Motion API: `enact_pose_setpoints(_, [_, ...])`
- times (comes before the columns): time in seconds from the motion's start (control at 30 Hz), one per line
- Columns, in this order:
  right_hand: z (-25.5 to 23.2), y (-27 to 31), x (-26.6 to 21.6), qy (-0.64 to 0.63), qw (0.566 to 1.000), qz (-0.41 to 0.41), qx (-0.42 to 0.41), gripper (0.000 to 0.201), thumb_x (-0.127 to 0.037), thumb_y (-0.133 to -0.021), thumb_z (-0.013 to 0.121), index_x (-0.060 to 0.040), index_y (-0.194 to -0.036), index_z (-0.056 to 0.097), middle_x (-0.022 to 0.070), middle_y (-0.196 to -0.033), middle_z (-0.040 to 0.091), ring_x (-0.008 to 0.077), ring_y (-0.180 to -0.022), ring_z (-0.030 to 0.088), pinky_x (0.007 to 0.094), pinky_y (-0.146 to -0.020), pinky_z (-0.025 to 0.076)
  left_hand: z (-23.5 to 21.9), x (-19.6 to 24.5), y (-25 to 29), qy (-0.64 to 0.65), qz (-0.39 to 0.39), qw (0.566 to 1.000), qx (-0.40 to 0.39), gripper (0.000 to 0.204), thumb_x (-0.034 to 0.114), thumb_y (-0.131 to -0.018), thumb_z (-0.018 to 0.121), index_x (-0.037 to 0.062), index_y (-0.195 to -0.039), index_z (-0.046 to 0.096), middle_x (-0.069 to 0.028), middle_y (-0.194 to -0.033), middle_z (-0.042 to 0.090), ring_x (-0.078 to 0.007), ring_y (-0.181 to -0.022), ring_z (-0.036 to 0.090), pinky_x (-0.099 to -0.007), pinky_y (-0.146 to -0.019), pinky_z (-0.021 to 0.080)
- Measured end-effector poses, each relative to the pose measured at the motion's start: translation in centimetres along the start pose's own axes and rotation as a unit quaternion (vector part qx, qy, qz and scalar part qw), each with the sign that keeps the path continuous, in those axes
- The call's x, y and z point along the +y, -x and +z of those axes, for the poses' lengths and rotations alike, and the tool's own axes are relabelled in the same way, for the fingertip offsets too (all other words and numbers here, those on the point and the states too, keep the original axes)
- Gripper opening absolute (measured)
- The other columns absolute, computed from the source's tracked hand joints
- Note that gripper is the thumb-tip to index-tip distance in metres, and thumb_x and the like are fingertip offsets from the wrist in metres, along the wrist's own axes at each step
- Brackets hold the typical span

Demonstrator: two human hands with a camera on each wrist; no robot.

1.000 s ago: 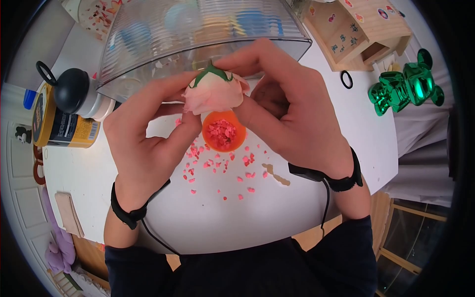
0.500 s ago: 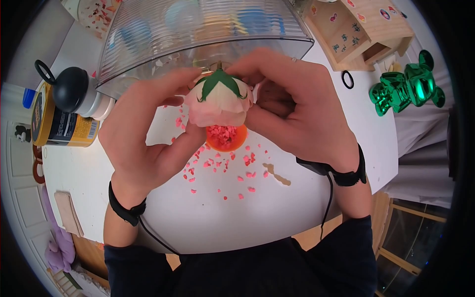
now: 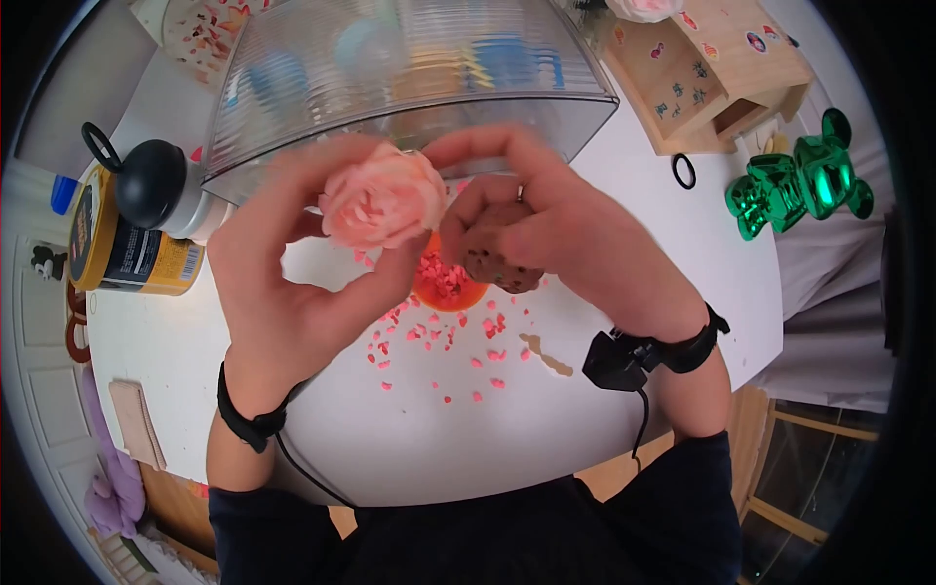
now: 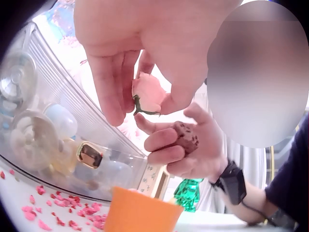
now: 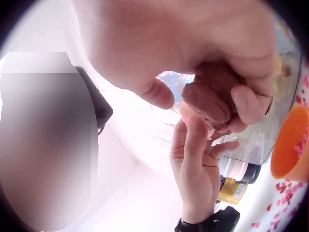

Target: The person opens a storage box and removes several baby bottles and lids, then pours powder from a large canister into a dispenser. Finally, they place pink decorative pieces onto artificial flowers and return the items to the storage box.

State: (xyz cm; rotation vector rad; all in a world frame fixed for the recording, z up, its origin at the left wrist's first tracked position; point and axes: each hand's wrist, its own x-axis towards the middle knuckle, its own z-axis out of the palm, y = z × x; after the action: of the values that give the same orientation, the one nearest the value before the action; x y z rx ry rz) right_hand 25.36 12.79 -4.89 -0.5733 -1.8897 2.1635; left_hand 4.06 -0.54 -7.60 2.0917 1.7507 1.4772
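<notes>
In the head view the left hand (image 3: pixel 283 263) pinches a pale pink flower (image 3: pixel 382 198) between thumb and fingers, its petals facing the camera. The left wrist view shows the flower (image 4: pixel 148 93) side on, with green sepals at its base. Beside it, the right hand (image 3: pixel 585 234) has its lower fingers curled round a brown lump with dark specks (image 3: pixel 505 268); its index finger reaches toward the flower. Just behind the hands is an orange cup (image 3: pixel 450 295) of pink bits, partly hidden. More pink bits (image 3: pixel 497 325) are scattered on the white table (image 3: pixel 439 448).
A clear ribbed case (image 3: pixel 409 88) stands behind the hands. At left are a yellow tub (image 3: pixel 136 244) and a black-topped bottle (image 3: pixel 151 185). To the right are a wooden house (image 3: pixel 702 68), a black ring (image 3: pixel 683 171) and a shiny green figure (image 3: pixel 799 180).
The flower has turned from sepals up to petals toward the camera and shifted left with the left hand. The right hand has moved away from it, and the brown lump has come into view.
</notes>
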Motion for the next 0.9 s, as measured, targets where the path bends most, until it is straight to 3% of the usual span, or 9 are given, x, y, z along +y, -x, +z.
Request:
enact_pose_setpoints(0.1, [-1.0,-0.1,0.7,-0.149,0.987,-0.036,-0.050,0.081,0.005,-0.083,0.048,-0.0022,-0.162,0.036,0.0194,-0.127,0.069,0.0259,-0.111,0.067,0.0352,-0.088,0.053,-0.6,1.2,0.0,0.182,-0.196,0.963,0.020,0.043,0.016,-0.104,0.077,-0.0049,-0.139,0.063,-0.0154,-0.118,0.079,-0.0213,-0.101,0.080,-0.0321,-0.080,0.065])
enact_pose_setpoints(0.13, [-1.3,-0.1,0.8,-0.160,0.984,-0.037,-0.066,0.084,0.005,-0.081,0.048,-0.0019,-0.163,0.034,0.0217,-0.131,0.068,0.0274,-0.115,0.066,0.0369,-0.090,0.053,-0.6,1.0,0.0,0.184,-0.188,0.965,0.009,0.043,0.028,-0.111,0.068,-0.0051,-0.138,0.063,-0.0161,-0.114,0.079,-0.0211,-0.099,0.080,-0.0310,-0.076,0.064])
enact_pose_setpoints(0.2, [-1.8,-0.1,0.8,-0.183,0.977,-0.039,-0.099,0.089,0.005,-0.078,0.047,-0.0014,-0.165,0.030,0.0262,-0.139,0.065,0.0305,-0.123,0.065,0.0404,-0.096,0.054,-0.9,1.0,0.0,0.220,-0.205,0.953,-0.015,0.045,0.031,-0.111,0.069,-0.0050,-0.138,0.063,-0.0158,-0.112,0.079,-0.0209,-0.098,0.080,-0.0306,-0.074,0.063])
enact_pose_setpoints(0.33, [-1.0,-0.1,0.4,-0.144,0.988,-0.013,-0.061,0.084,0.001,-0.081,0.049,-0.0016,-0.163,0.033,0.0277,-0.146,0.064,0.0325,-0.125,0.067,0.0432,-0.099,0.056,-1.0,1.3,-0.1,0.234,-0.208,0.949,-0.025,0.048,0.037,-0.112,0.069,-0.0035,-0.138,0.065,-0.0151,-0.110,0.080,-0.0190,-0.095,0.078,-0.0295,-0.070,0.060])
enact_pose_setpoints(0.5, [-1.0,-0.2,0.7,-0.144,0.988,-0.012,-0.057,0.077,0.000,-0.085,0.049,-0.0013,-0.162,0.036,0.0251,-0.145,0.065,0.0312,-0.123,0.068,0.0443,-0.099,0.057,-1.0,1.6,-0.3,0.243,-0.215,0.946,-0.009,0.046,0.036,-0.110,0.072,-0.0008,-0.137,0.067,-0.0086,-0.112,0.077,-0.0126,-0.094,0.070,-0.0276,-0.077,0.056])
enact_pose_setpoints(0.6, [-1.2,-0.3,0.5,-0.120,0.990,0.002,-0.077,0.074,-0.002,-0.088,0.050,-0.0008,-0.161,0.036,0.0229,-0.142,0.066,0.0288,-0.118,0.068,0.0439,-0.097,0.057,-0.9,1.9,-0.1,0.248,-0.217,0.944,-0.010,0.038,0.024,-0.104,0.080,0.0008,-0.133,0.072,-0.0061,-0.118,0.078,-0.0112,-0.099,0.070,-0.0283,-0.085,0.054])
enact_pose_setpoints(0.9, [-1.3,-0.1,0.5,-0.102,0.991,-0.009,-0.081,0.065,-0.005,-0.094,0.049,0.0005,-0.158,0.038,0.0210,-0.138,0.066,0.0264,-0.115,0.068,0.0423,-0.094,0.056,-1.0,1.8,-0.3,0.225,-0.186,0.956,-0.021,0.043,0.022,-0.105,0.079,-0.0021,-0.138,0.067,-0.0044,-0.115,0.074,-0.0093,-0.095,0.065,-0.0252,-0.081,0.051])
